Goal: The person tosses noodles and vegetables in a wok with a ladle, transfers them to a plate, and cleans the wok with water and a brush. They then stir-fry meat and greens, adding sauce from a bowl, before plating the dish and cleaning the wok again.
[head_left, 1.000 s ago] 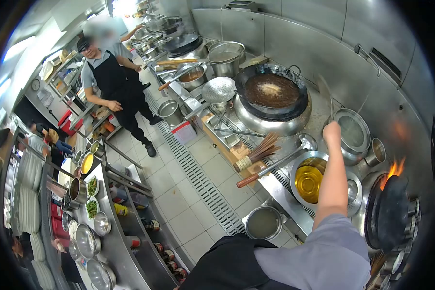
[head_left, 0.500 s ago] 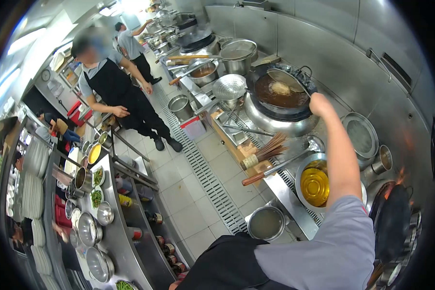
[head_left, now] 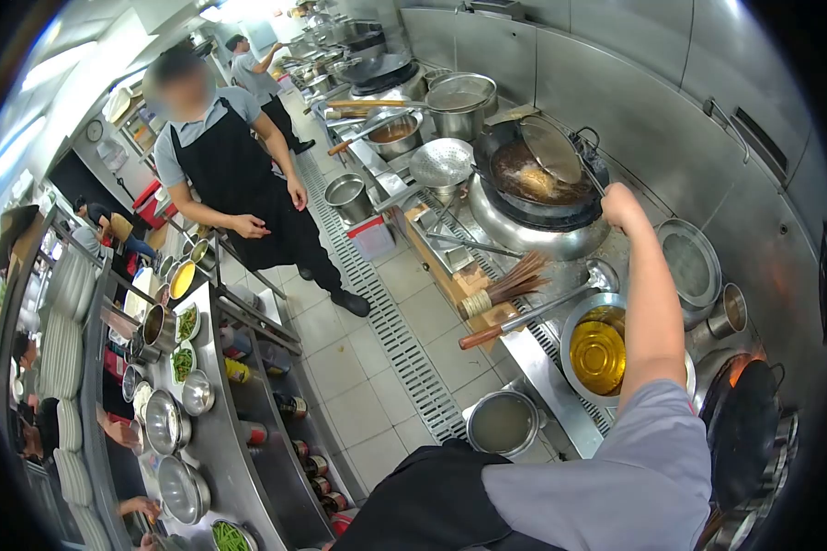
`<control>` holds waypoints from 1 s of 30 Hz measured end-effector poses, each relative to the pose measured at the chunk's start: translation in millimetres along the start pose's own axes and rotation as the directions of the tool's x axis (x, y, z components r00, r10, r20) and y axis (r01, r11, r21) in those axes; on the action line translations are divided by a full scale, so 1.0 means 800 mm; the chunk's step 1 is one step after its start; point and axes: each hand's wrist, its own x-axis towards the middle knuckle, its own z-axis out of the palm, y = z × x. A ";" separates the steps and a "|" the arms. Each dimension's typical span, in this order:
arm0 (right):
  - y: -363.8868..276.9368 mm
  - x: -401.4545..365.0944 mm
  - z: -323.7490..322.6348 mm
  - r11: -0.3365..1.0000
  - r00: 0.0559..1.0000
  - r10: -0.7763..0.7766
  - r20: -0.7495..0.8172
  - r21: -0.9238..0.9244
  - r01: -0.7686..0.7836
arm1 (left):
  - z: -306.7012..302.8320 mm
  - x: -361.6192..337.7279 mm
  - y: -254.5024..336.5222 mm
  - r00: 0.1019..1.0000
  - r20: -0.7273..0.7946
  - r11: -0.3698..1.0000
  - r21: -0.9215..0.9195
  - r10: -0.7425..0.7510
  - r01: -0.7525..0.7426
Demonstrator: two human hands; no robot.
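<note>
Right hand (head_left: 623, 204): closed around the skimmer (head_left: 551, 150) handle, as far as I can see.
Left hand: out of view.
Skimmer: tilted over the wok (head_left: 574, 209) of dark frying oil, near its far rim.
Splash risk: I judge a hasty dip could throw hot oil onto the forearm.
Burn risk: the lit burner (head_left: 740, 367) beside the elbow could scorch the sleeve.

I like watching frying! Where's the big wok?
Head view, upper right: the wok sits under the skimmer in the right hand, beside the colander.
</note>
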 end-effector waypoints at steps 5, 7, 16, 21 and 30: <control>0.021 0.034 0.038 0.995 0.990 0.076 0.117 0.058 -0.084 | 0.018 -0.006 -0.014 1.000 -0.009 1.000 -0.008 0.009 -0.009; 0.052 0.074 0.087 0.968 0.975 -0.147 0.166 -0.178 0.176 | 0.029 -0.010 -0.019 1.000 -0.016 1.000 -0.018 0.007 -0.007; -0.033 0.016 0.261 0.956 0.982 0.035 -0.185 0.294 0.021 | 0.071 -0.052 -0.075 0.994 -0.101 0.997 0.078 0.031 -0.023; 0.034 0.131 0.327 0.894 0.999 -0.037 -0.022 0.446 0.043 | 0.103 -0.119 -0.061 0.981 -0.189 0.994 -0.110 -0.048 0.028; -0.074 0.067 0.267 0.907 0.849 -0.419 -0.322 -0.106 0.407 | 0.206 -0.224 -0.077 0.913 -0.263 0.840 -0.525 -0.313 0.137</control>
